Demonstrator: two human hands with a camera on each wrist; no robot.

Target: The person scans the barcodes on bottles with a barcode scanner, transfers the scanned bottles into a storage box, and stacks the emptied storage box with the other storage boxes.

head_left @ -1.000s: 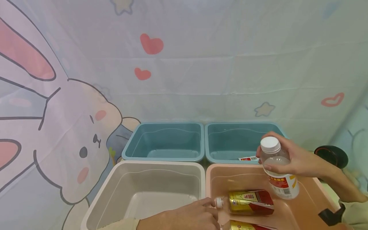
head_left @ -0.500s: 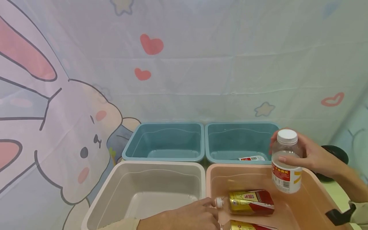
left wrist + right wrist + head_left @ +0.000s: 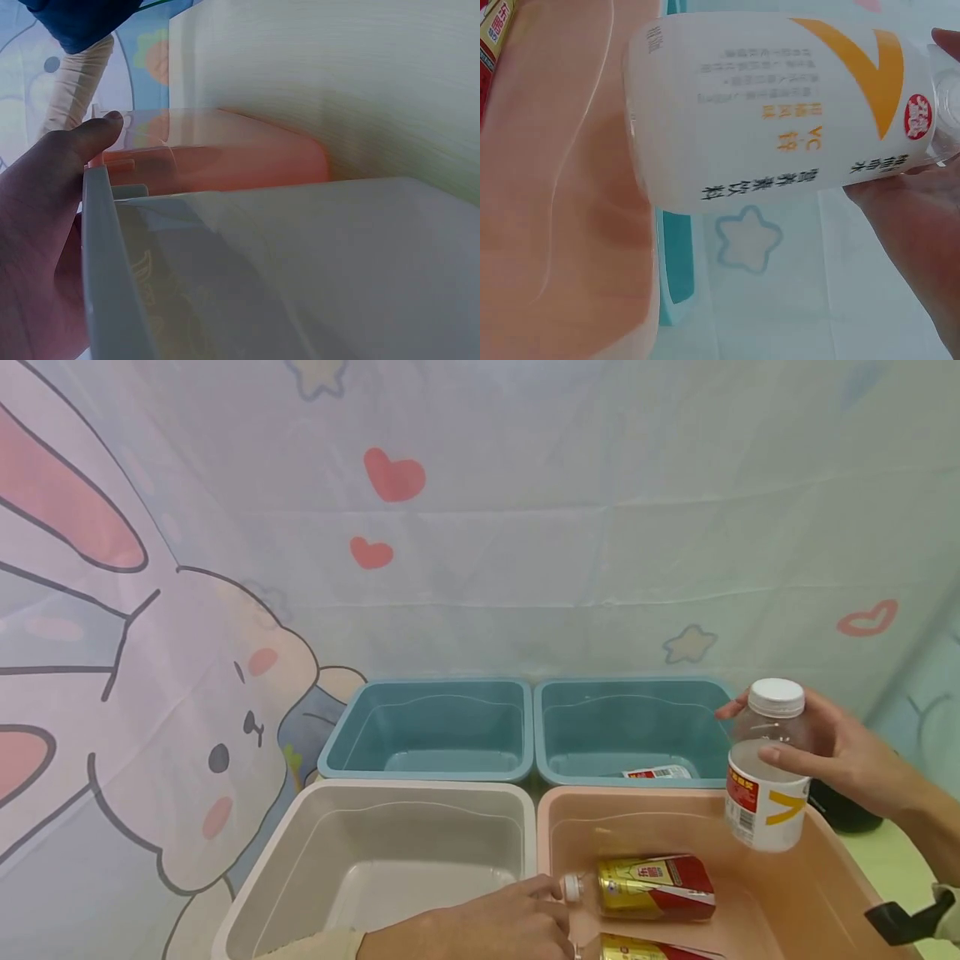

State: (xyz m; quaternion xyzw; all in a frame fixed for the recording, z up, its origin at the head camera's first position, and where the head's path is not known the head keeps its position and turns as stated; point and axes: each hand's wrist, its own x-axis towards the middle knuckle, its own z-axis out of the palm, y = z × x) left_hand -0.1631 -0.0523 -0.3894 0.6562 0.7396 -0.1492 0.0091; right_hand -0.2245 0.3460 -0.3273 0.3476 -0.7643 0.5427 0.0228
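Note:
My right hand (image 3: 847, 760) holds a clear plastic bottle (image 3: 765, 818) with a white cap and a white, red and yellow label. The bottle stands upright above the right side of the peach bin (image 3: 780, 893); in the right wrist view my right hand (image 3: 922, 225) is round its neck end. My left hand (image 3: 480, 922) lies over the adjoining bin rims at the front, relaxed fingers beside the cap of a gold-and-red bottle (image 3: 656, 887). A second gold-and-red bottle (image 3: 645, 949) lies below it, cut off by the frame. In the left wrist view the thumb extends past the rim.
A white bin (image 3: 375, 827) adjoins the peach one on the left. Behind stand two blue bins (image 3: 431, 735), the right-hand blue bin (image 3: 622, 735) with a red-and-white label piece (image 3: 656, 772) inside. A dark round object (image 3: 847, 810) sits at the right. Patterned cloth hangs behind.
My right hand has carried the clear bottle to the right and slightly upward, turning it so the yellow mark shows. My left hand and the two gold-and-red bottles have stayed put.

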